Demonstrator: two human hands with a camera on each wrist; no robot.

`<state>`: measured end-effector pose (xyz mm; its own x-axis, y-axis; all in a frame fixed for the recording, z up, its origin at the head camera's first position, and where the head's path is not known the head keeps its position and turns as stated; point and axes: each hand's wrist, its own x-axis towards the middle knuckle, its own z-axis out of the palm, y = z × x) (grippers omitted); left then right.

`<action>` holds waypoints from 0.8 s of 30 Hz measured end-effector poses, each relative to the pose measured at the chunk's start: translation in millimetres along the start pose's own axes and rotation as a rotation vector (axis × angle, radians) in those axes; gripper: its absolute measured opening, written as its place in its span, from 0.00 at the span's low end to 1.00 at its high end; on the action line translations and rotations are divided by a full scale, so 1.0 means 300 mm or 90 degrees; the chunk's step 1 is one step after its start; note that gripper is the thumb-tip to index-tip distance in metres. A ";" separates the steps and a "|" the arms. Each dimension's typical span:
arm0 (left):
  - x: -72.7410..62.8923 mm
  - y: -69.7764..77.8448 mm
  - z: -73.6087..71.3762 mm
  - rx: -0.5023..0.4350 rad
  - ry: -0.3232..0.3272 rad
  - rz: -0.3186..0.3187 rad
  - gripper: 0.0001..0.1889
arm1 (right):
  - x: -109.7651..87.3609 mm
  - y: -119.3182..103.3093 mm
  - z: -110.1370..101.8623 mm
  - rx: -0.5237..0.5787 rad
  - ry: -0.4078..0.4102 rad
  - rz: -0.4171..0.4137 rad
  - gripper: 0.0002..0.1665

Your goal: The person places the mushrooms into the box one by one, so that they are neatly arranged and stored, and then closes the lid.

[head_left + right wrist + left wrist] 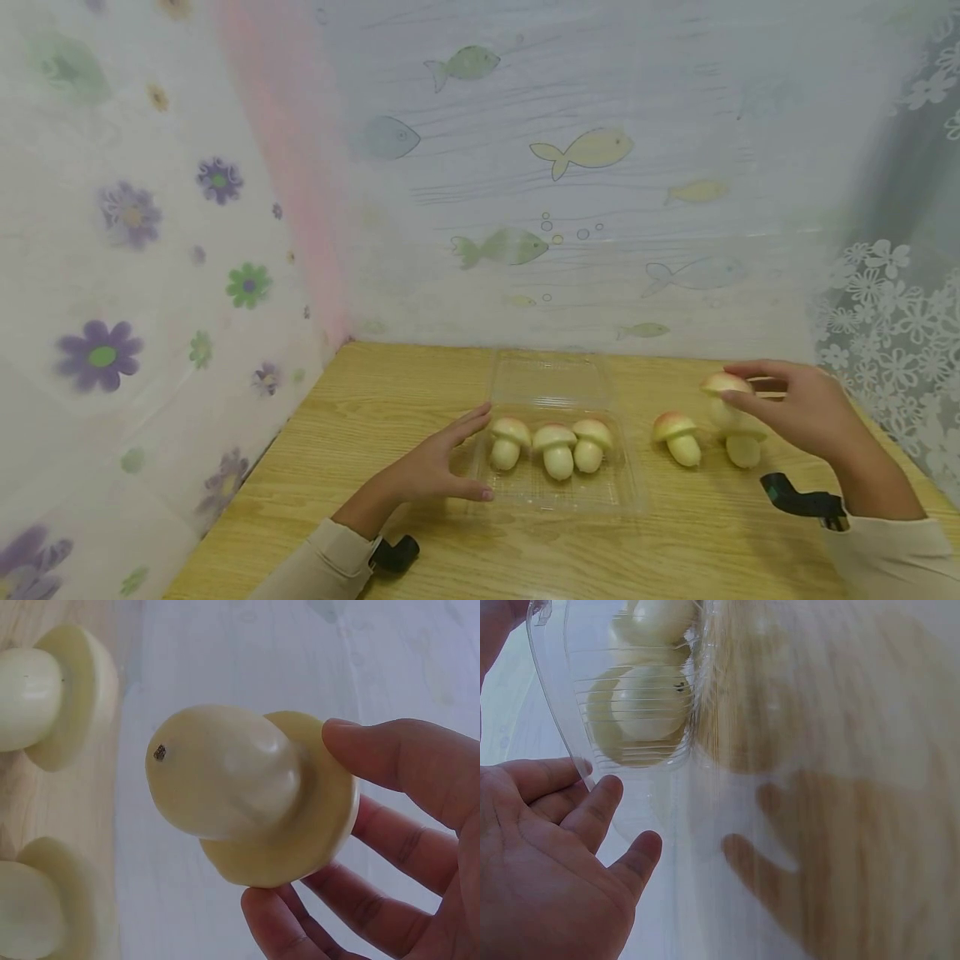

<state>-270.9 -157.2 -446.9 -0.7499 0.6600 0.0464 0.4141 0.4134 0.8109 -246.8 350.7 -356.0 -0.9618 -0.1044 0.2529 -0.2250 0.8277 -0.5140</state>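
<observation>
My right hand pinches a toy mushroom by its cap, between thumb and fingers, above the table. Below and left of it, two more mushrooms lie on the wood: one with a reddish cap, another partly behind the held one. A clear plastic clamshell box lies with its lid folded back. Inside its tray sit three mushrooms, at the left, middle and right. My left hand is spread at the tray's left side, its fingertips by the rim.
The wooden table meets a fish-print curtain at the back. A flower-print sheet borders it on the left, and a lace-patterned curtain hangs on the right. Black wrist mounts stick out under both hands.
</observation>
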 end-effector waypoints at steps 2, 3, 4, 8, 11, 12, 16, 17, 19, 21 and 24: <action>0.000 0.000 0.000 0.000 0.000 -0.001 0.55 | 0.002 -0.003 0.004 0.002 0.001 -0.006 0.34; 0.001 0.000 0.000 0.001 0.000 -0.001 0.55 | 0.002 -0.005 0.007 0.003 0.002 -0.008 0.33; 0.001 -0.001 0.000 0.001 0.000 0.000 0.55 | 0.003 -0.006 0.009 0.003 0.003 -0.010 0.33; 0.003 -0.003 0.000 0.003 0.000 0.001 0.57 | 0.004 -0.015 0.019 0.001 -0.007 -0.013 0.34; 0.003 -0.002 0.001 0.003 0.001 0.000 0.57 | 0.006 -0.025 0.026 0.002 -0.015 -0.014 0.35; 0.002 0.000 0.001 0.003 0.000 -0.001 0.57 | 0.006 -0.028 0.028 0.003 -0.018 -0.013 0.35; 0.001 0.003 0.000 0.000 -0.002 -0.003 0.56 | 0.005 -0.042 0.036 0.008 -0.025 -0.012 0.35; 0.001 0.004 0.000 -0.001 -0.002 -0.003 0.56 | 0.005 -0.045 0.038 0.009 -0.025 -0.012 0.35; 0.000 0.005 0.000 0.001 -0.003 -0.004 0.56 | 0.006 -0.051 0.043 0.010 -0.024 -0.015 0.34; 0.000 0.005 0.000 0.002 -0.002 -0.003 0.57 | 0.007 -0.058 0.048 0.013 -0.024 -0.017 0.34; -0.001 0.005 0.000 0.006 -0.001 -0.006 0.57 | 0.009 -0.070 0.055 0.017 -0.027 -0.017 0.34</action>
<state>-269.9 -156.7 -445.7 -0.7531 0.6568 0.0379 0.4120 0.4260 0.8054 -247.1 324.0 -358.0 -0.9611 -0.1501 0.2319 -0.2542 0.8092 -0.5297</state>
